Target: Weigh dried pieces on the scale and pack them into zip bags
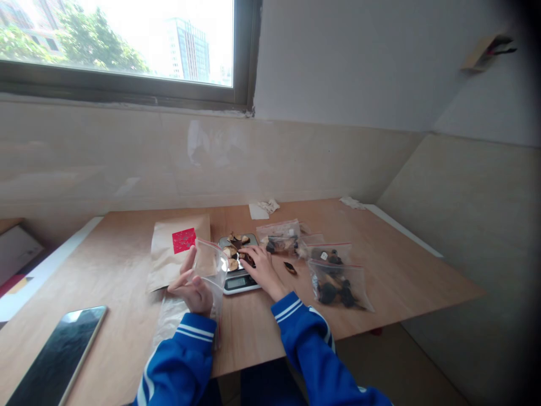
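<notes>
My left hand (pixel 192 287) holds a clear zip bag (pixel 210 264) upright with its mouth open, just left of a small digital scale (pixel 237 279). Dried dark and tan pieces (pixel 235 243) lie on the scale's platform. My right hand (pixel 261 269) rests over the front of the platform, fingers curled on some of the pieces. Both arms wear blue sleeves with white stripes.
A brown paper pouch with a red label (pixel 177 251) lies behind the left hand. Filled zip bags (pixel 338 282) sit right of the scale, one more (pixel 281 237) behind. A phone (pixel 59 358) lies at the front left. Crumpled paper (pixel 264 207) is near the wall.
</notes>
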Demonstrator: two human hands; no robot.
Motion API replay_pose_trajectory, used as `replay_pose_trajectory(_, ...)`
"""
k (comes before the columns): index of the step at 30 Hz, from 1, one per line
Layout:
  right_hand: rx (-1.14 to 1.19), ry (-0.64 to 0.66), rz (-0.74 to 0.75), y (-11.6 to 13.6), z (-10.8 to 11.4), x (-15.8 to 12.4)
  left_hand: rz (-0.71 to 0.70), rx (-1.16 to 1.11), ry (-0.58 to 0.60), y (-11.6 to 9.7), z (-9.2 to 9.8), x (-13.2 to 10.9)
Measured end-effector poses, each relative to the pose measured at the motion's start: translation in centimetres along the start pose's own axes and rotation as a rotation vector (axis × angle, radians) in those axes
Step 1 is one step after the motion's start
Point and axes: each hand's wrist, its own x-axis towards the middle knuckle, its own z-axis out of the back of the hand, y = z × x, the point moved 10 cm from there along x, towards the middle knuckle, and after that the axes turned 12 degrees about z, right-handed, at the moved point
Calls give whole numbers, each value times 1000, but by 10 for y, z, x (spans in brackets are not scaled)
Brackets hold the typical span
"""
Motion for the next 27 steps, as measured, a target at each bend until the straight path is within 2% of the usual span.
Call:
replay_pose_trajectory(3,34,-12,24,3,2,0,-59,-53,-170,-7,19,-5)
replay_pose_trajectory(14,78,-20,57,-8,1,8,-108,-38,-202,-6,22,-8)
replay_pose_trajectory(17,115,-80,6,-9,9,18,-102,-38,-164,-6,20,-8)
replay_pose_trajectory(19,193,-179,-55,-6,20,25,-94,-29,-142,-4,18,-8)
replay_pose_trajectory(23,542,-365,-178,17,36,37,-74,14,-166,0,20,-8)
replay_pose_trajectory(25,669,-349,-212,37,35,44,-87,23,-159,-1,19,-8)
replay_pose_trajectory(27,730,-263,-236,56,28,48,-106,-1,-132,-4,17,-7)
